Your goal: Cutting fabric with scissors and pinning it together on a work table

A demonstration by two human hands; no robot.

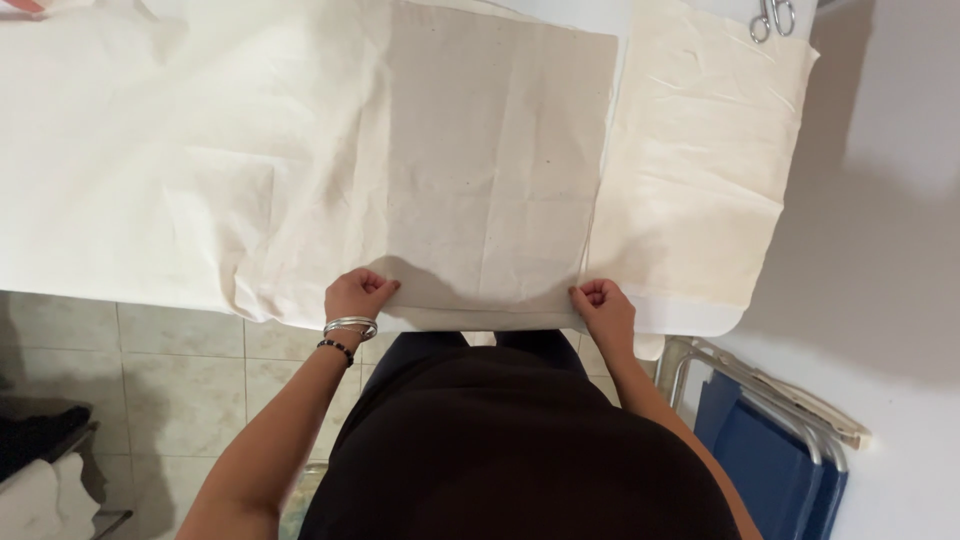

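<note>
At table edge, hands [360, 295] [598, 303] pinching cloth [490, 170].

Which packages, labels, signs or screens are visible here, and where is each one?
None are in view: only cream fabric on a white table, gripped at its near edge by the left hand and right hand, and scissors at the far right corner.

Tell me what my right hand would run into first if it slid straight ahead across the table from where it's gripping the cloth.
The right hand points away from you, along the right edge of the darker cloth panel. It would ride over that edge and the lighter cloth beside it. The scissors seem off to the right.
</note>
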